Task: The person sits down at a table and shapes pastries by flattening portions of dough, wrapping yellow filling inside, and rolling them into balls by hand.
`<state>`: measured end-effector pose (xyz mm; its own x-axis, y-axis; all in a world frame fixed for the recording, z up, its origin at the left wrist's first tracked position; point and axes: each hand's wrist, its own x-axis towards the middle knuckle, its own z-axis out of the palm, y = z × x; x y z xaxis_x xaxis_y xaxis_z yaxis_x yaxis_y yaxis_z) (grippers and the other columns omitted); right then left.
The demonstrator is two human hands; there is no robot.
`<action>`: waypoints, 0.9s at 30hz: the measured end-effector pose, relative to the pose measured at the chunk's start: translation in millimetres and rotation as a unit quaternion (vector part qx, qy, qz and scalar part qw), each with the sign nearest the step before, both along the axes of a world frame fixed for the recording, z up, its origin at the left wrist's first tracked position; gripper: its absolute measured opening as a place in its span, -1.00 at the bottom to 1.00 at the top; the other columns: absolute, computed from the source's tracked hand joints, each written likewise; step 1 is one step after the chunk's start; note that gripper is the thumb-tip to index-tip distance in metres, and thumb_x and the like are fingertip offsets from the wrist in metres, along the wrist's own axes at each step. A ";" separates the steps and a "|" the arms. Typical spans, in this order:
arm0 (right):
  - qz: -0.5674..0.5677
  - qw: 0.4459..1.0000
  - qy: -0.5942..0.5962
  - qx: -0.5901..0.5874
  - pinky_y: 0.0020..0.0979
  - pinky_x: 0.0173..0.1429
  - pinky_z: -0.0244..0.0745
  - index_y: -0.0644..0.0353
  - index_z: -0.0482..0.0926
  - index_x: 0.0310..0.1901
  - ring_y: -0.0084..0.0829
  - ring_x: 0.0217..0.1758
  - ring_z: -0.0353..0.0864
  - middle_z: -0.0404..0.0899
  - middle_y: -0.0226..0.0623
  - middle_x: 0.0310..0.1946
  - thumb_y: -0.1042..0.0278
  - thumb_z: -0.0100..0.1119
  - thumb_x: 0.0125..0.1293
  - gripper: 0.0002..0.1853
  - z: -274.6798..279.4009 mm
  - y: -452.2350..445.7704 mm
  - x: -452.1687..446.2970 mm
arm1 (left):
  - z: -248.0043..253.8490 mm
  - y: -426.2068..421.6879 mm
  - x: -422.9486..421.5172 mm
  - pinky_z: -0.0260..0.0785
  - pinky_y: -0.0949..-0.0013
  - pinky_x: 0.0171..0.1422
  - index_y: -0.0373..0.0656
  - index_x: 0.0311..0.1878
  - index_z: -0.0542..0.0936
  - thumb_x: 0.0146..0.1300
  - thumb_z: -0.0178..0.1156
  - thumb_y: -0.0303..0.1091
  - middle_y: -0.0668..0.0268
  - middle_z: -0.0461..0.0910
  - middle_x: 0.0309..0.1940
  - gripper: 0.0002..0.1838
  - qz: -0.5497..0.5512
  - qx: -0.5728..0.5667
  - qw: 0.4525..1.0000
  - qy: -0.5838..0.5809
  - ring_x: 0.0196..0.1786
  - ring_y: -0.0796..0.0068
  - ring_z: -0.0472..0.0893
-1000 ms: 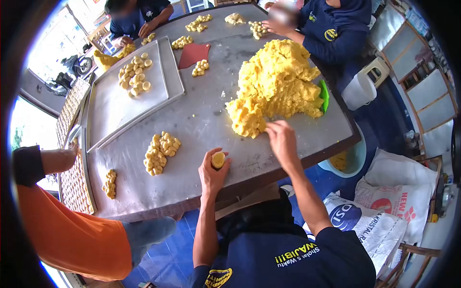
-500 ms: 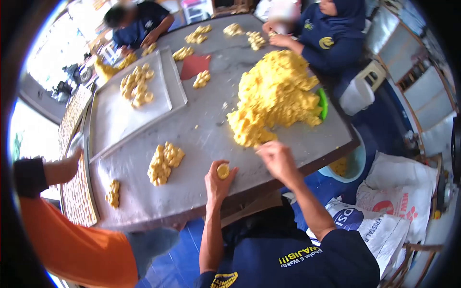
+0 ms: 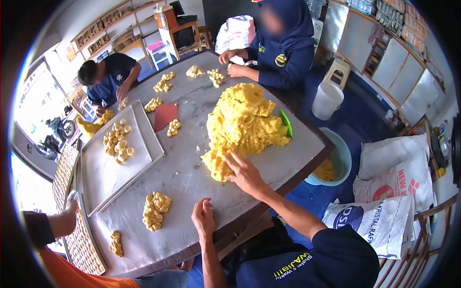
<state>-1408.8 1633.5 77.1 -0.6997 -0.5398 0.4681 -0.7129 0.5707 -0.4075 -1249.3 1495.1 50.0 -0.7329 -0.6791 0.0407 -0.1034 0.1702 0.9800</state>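
A big mound of crumbly yellow dough [image 3: 245, 120] sits on the metal-topped table [image 3: 187, 182]. My right hand [image 3: 246, 176] touches the near edge of this mound, its fingers stretched out and a little apart. To the left of it, by the table's front edge, my left hand [image 3: 203, 218] has curled fingers; whatever they may enclose is hidden. A cluster of small shaped dough pieces [image 3: 156, 211] lies left of my left hand. Farther left is a smaller cluster [image 3: 115, 244]. A green scraper [image 3: 286, 124] rests against the mound's right side.
Two co-workers, one at far left [image 3: 108, 79] and one at far right [image 3: 283, 53], handle dough. A metal tray [image 3: 98, 180] holds dough cups. An orange-clothed person [image 3: 72, 269] stands left. A blue tub [image 3: 343, 163] and sacks [image 3: 370, 225] are at right.
My right hand has moved from just in front of the mound onto its near edge, fingers now extended. The round dough piece seen in my left hand is out of sight. The view has tilted up.
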 end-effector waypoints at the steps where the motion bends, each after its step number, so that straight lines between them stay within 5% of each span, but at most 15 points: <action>1: 0.001 0.999 -0.033 -0.007 -0.19 0.21 0.52 0.19 0.57 0.23 -0.09 0.18 0.55 0.50 -0.07 0.15 0.25 0.36 0.28 -0.50 -2.9 3.3 -3.1 | 2.6 0.6 -3.7 0.18 0.50 -0.52 -0.30 -0.46 0.63 0.54 0.11 -0.27 0.33 0.54 -0.59 -0.59 0.014 0.062 0.997 0.034 -0.61 0.70 0.32; 6: 0.013 0.995 -0.095 0.023 -0.21 0.09 0.56 0.24 0.64 -0.03 -0.14 0.08 0.59 0.60 -0.19 -0.02 0.24 0.32 0.30 -0.70 -18.3 18.1 -15.9 | -27.9 -37.8 2.7 0.11 0.51 -0.57 -0.21 -0.38 0.50 0.58 -0.15 0.20 0.16 0.60 -0.43 -0.36 -0.066 0.222 0.968 0.098 -0.63 0.57 0.36; 9: 0.023 0.998 -0.051 0.010 -0.20 0.08 0.56 0.24 0.65 -0.14 -0.14 0.04 0.59 0.61 -0.22 -0.09 0.30 0.29 0.30 -0.79 -36.1 21.4 -21.1 | -16.6 -41.7 -2.8 0.22 0.51 -0.49 -0.19 -0.36 0.49 0.59 -0.16 0.19 0.12 0.62 -0.34 -0.38 -0.063 0.330 0.926 0.171 -0.51 0.50 0.50; 10: 0.024 0.999 -0.032 0.000 -0.20 0.09 0.57 0.25 0.66 -0.14 -0.13 0.02 0.58 0.59 -0.20 -0.10 0.33 0.29 0.29 -0.80 -39.3 21.5 -17.4 | 6.9 -30.6 -5.5 0.32 0.49 -0.36 -0.21 -0.16 0.52 0.60 -0.08 0.06 0.09 0.63 -0.18 -0.52 -0.038 0.357 0.918 0.168 -0.31 0.44 0.60; 14: 0.039 0.997 -0.014 -0.070 -0.20 0.13 0.56 0.23 0.68 -0.09 -0.12 0.03 0.58 0.59 -0.19 -0.08 0.44 0.25 0.30 -0.82 -41.6 30.4 -4.5 | 8.6 -29.2 13.4 0.38 0.45 -0.26 -0.22 0.17 0.47 0.59 0.03 -0.20 0.18 0.60 -0.11 -0.70 -0.060 0.212 0.966 0.137 -0.23 0.51 0.59; 18: 0.042 0.992 -0.070 -0.100 -0.22 0.17 0.54 0.20 0.69 -0.03 -0.09 0.08 0.58 0.58 -0.18 -0.01 0.51 0.25 0.29 -0.77 -29.5 46.4 10.1 | -15.5 -40.1 36.2 0.39 0.39 -0.15 -0.19 0.03 0.50 0.60 -0.02 -0.25 0.32 0.45 -0.27 -0.78 -0.064 0.208 0.974 0.062 -0.31 0.53 0.41; 20: 0.028 0.990 -0.081 -0.113 -0.21 0.17 0.54 0.19 0.70 -0.04 -0.08 0.08 0.58 0.59 -0.17 0.02 0.49 0.26 0.30 -0.79 -28.9 45.2 11.1 | -15.0 -31.7 31.8 0.39 0.29 -0.07 -0.21 -0.02 0.50 0.57 -0.03 -0.30 0.26 0.46 -0.27 -0.80 -0.073 -0.054 0.996 0.009 -0.26 0.41 0.43; 22: 0.011 0.989 -0.086 -0.121 -0.20 0.16 0.54 0.19 0.71 -0.06 -0.08 0.07 0.58 0.60 -0.16 0.02 0.46 0.27 0.31 -0.81 -29.8 42.5 10.2 | 1.6 -21.1 21.4 0.34 0.11 0.11 -0.27 -0.08 0.53 0.46 0.00 -0.41 0.12 0.49 -0.23 -0.84 -0.084 -0.371 0.924 -0.041 -0.11 0.13 0.46; 25: -0.021 0.987 -0.089 -0.130 -0.18 0.15 0.54 0.18 0.72 -0.09 -0.07 0.06 0.58 0.62 -0.12 0.01 0.41 0.30 0.31 -0.83 -38.2 36.5 4.1 | 9.5 -25.4 16.6 0.34 0.07 0.14 -0.26 -0.12 0.58 0.38 0.11 -0.42 0.09 0.53 -0.15 -0.87 -0.072 -0.438 0.894 -0.064 -0.04 0.02 0.46; 27: -0.040 0.985 -0.096 -0.139 -0.18 0.14 0.54 0.18 0.73 -0.11 -0.06 0.04 0.59 0.64 -0.09 -0.02 0.38 0.32 0.31 -0.84 -41.5 33.0 -5.1 | 15.5 -32.7 22.0 0.38 0.06 0.16 -0.25 -0.13 0.61 0.37 0.19 -0.42 0.08 0.61 -0.07 -0.88 -0.059 -0.364 0.926 -0.077 0.04 0.03 0.53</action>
<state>-1414.0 1666.5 35.6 -0.8246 -0.3484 0.4457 -0.5650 0.4688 -0.6789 -1227.4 1462.4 65.6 -0.8358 -0.4273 0.3447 -0.1715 0.7996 0.5755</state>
